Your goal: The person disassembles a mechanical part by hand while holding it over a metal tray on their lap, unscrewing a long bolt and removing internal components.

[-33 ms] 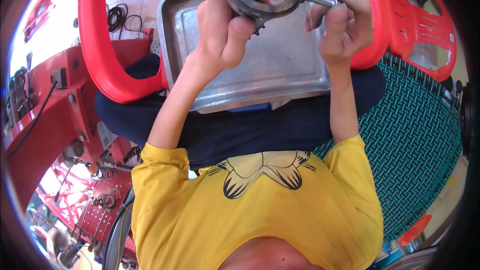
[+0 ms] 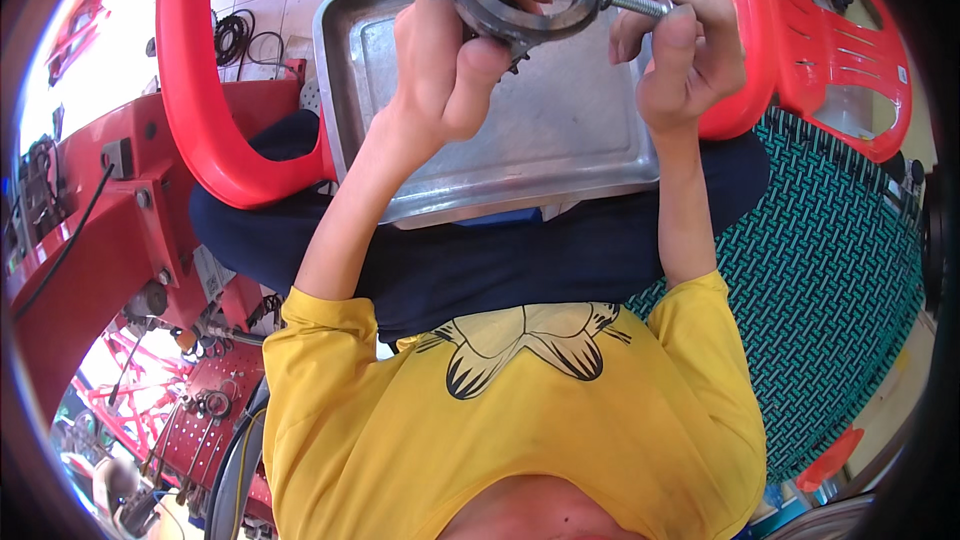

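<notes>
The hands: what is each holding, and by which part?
Left hand: dark metal ring, by its lower left side. Right hand: bolt, by its outer end.

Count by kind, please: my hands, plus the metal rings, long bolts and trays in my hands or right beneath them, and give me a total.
Hands: 2, the left hand and the right hand
Metal ring: 1, in the left hand
Long bolt: 1, at the right hand's fingertips
Tray: 1, beneath the hands
Total: 5
</notes>
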### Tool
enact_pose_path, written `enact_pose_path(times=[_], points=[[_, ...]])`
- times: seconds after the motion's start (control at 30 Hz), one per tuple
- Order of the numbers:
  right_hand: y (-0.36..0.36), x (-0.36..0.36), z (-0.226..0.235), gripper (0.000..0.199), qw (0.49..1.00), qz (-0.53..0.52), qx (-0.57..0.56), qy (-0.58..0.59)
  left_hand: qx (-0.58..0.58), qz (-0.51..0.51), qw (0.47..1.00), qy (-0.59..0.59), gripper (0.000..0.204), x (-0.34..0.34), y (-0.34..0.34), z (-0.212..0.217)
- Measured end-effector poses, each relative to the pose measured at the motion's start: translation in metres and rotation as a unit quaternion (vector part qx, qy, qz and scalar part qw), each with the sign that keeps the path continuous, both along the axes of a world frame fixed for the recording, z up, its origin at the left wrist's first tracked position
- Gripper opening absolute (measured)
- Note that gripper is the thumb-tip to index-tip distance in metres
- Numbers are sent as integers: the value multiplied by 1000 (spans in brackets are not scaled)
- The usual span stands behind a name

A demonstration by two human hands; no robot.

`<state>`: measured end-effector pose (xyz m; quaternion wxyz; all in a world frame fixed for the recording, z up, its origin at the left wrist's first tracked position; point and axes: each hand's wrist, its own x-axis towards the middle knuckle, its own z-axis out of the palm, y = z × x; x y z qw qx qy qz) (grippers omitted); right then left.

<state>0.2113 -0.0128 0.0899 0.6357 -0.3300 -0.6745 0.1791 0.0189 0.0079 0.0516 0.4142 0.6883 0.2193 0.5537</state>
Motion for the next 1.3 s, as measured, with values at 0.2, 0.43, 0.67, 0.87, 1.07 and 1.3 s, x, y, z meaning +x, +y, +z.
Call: enact_pose_path(times=[0.2,0.43,0.67,0.87,1.07,1.3], points=[[-2,-19,2,13,997,-27,65,23,66,43,997,-22,75,8,-4,4],[1,-4,-2,19,993,-7,107,-49,74,33,997,-10,74,6,-3,3],[-6,6,-21,26,998,-24,59,3,59,33,997,-26,72,7,-3,3],[-9,5,-14,20,999,-25,-36,21,29,36,998,-44,72,6,-2,5],[-4,15,-16,27,998,67,4,-16,50,26,997,-60,75,9,-6,3],[-5,5,-11,30,996,64,64,-1,35,28,997,-61,78,13,-9,9]])
